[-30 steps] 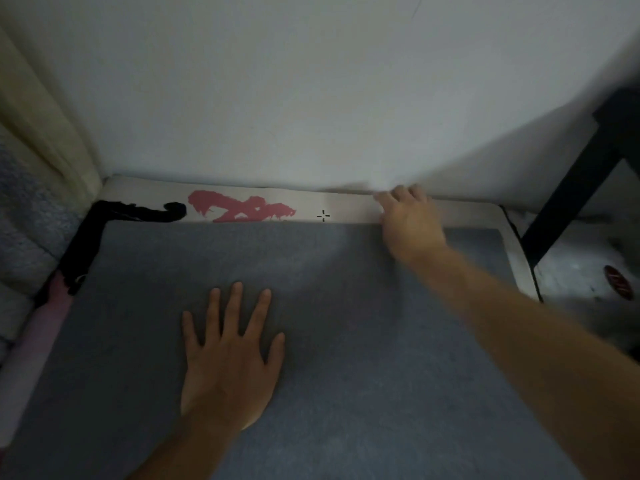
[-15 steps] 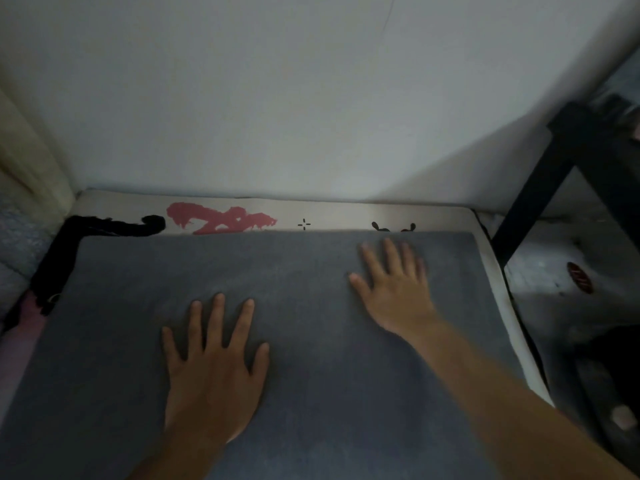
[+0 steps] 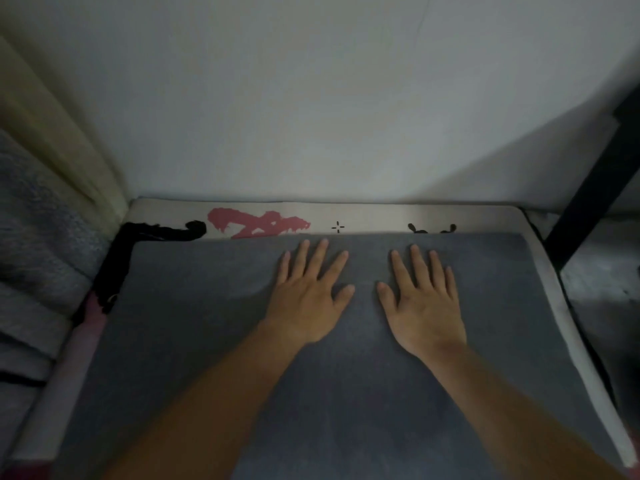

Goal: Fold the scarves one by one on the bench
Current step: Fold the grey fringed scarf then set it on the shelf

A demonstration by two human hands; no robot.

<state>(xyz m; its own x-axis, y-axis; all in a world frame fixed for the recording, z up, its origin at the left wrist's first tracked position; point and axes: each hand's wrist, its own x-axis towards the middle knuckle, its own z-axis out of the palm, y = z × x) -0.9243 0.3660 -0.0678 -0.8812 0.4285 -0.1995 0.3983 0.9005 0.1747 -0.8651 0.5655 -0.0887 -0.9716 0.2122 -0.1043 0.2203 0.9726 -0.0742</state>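
Two hands lie flat, fingers spread, side by side on a grey scarf (image 3: 346, 393) covering most of a pale worktop (image 3: 381, 216): left hand (image 3: 308, 296), right hand (image 3: 420, 303). Red and black marks (image 3: 258, 224) show along the worktop's far strip, against a white wall (image 3: 311, 98).

The grey scarf (image 3: 194, 341) ran off the bottom edge, its near end unseen, and it covered most of the white printed bench cover (image 3: 381, 216), hiding the lower parts of the red print (image 3: 258, 223) and two small black marks (image 3: 431, 229). A black post (image 3: 588, 188) was cut off at right. Both forearms left the frame below.
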